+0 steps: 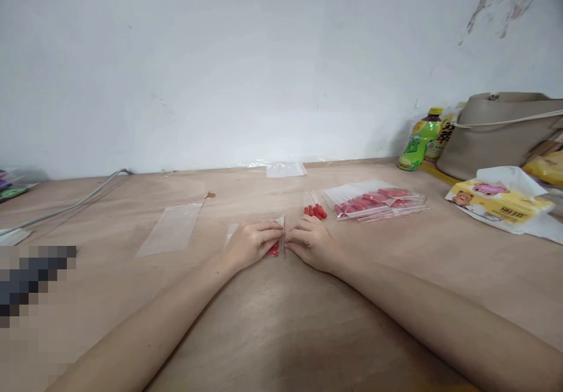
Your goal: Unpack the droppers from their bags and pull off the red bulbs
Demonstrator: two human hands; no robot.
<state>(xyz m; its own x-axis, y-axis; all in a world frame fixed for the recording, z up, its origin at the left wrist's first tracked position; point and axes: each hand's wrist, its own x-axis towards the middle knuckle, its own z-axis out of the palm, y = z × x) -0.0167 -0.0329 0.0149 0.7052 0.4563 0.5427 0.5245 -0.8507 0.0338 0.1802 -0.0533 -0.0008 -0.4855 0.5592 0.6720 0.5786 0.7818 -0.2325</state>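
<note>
A small clear zip bag (273,250) with red-ended pieces inside lies on the wooden table (246,333), its open-end edge pointing right. My left hand (253,243) rests over the bag, thumb and fingers closed on it near the zip strip. Facing it, my right hand (314,243) pinches the bag's right edge. The two hands' fingertips almost meet, and they cover much of the bag. Just beyond my right hand is a small group of thin clear sticks with red ends (315,209); their exact kind is unclear.
Filled clear bags (373,199) of red-ended sticks are piled at right. Flat bags lie at left (171,229) and by the wall (285,170). Further right are a tissue pack (501,201), a green bottle (421,139) and a beige handbag (497,137). A grey cable (83,203) runs left.
</note>
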